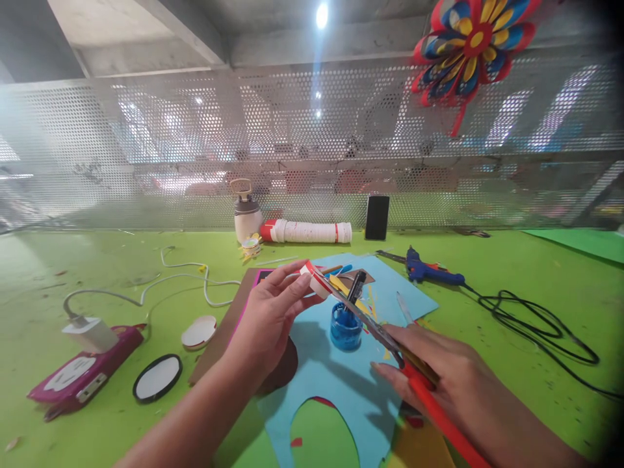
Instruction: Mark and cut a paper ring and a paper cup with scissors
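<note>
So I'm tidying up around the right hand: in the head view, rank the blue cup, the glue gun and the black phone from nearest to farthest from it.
1. Blue cup: just up-left of the right hand, on the blue paper.
2. Glue gun: farther back, on the green table.
3. Black phone: farthest, upright against the mesh wall.

Red-and-white paper cup (312, 278) (tilted) between open, red-handled scissors' (385, 338) blades, above blue paper (336, 383).
</note>
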